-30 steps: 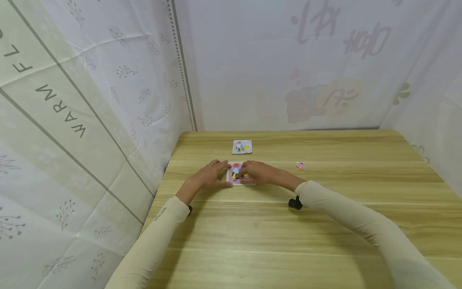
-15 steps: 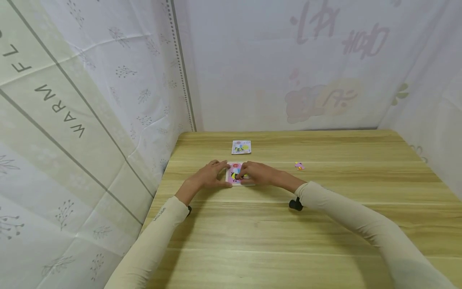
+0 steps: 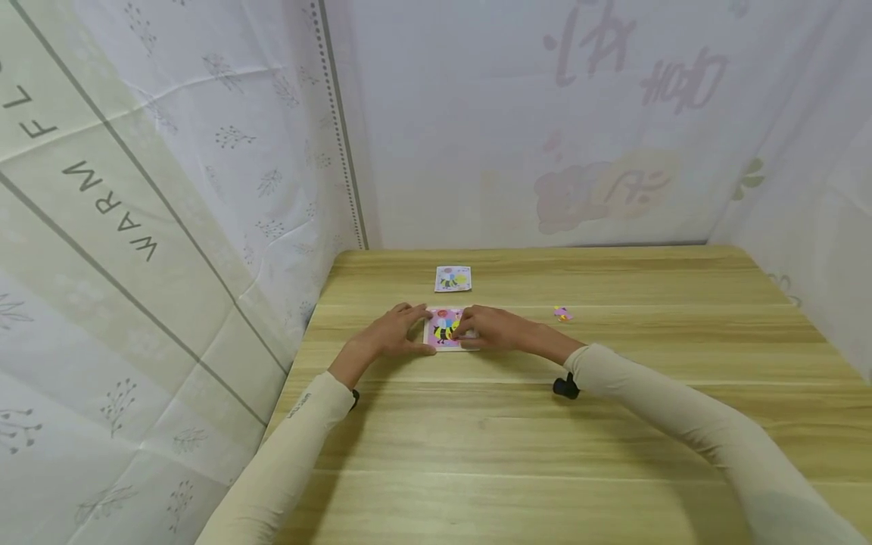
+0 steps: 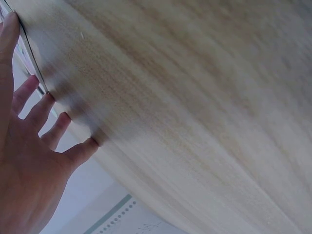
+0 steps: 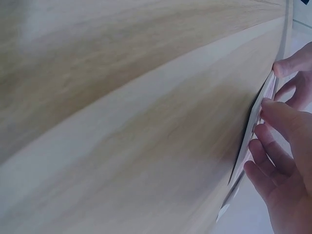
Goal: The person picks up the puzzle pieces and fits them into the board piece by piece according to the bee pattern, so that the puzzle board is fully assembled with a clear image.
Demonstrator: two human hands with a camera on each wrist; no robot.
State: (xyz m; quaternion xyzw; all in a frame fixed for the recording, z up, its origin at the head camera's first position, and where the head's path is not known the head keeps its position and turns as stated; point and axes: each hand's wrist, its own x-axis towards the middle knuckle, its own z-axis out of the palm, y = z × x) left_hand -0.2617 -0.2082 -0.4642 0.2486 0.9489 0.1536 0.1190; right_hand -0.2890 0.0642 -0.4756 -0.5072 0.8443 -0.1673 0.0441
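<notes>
A small square jigsaw puzzle (image 3: 441, 331) lies on the table, showing a yellow-and-black bee on pink in a pale frame. At its left side is my left hand (image 3: 395, 331), fingers spread, thumb at the near left corner and fingertips by the far left corner. Over the right half bends my right hand (image 3: 496, 328), its fingertips on the bee's middle. In the right wrist view its thumb (image 5: 275, 109) and bent fingers (image 5: 263, 153) meet the puzzle's edge and face. I cannot tell whether a piece is pinched between them. The puzzle's right part is mostly covered.
Behind the puzzle lies a picture card (image 3: 453, 278) with a matching bee. One loose pink-and-yellow puzzle piece (image 3: 562, 313) rests to the right on the wooden table (image 3: 477, 439). Printed cloth (image 3: 531, 129) hangs along the back and sides.
My right fingertips have shifted slightly right across the puzzle, so more of the bee shows. The left hand keeps its place at the left edge; the whole view has drifted slightly.
</notes>
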